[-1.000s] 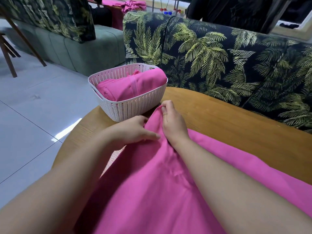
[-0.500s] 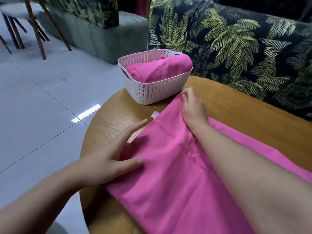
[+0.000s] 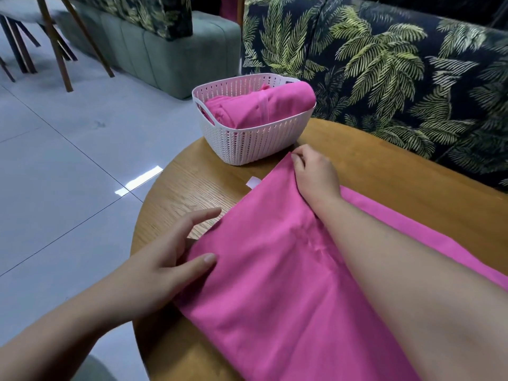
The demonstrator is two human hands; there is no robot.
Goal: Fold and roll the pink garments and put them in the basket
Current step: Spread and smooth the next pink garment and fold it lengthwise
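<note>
Nearest, the left hand [image 3: 165,268] reaches in from the lower left, fingers straight and spread, thumb resting on the near edge of the pink garment [image 3: 275,284] lying flat on the round wooden desk [image 3: 187,185]. The right forearm stretches across the cloth; the right hand [image 3: 313,174] curls at the garment's far corner, pinching it. A small white tag [image 3: 253,182] peeks out beside that edge. Just beyond stands the white basket [image 3: 247,141] holding a rolled pink garment [image 3: 264,105], with a palm-print sofa [image 3: 384,64] behind.
</note>
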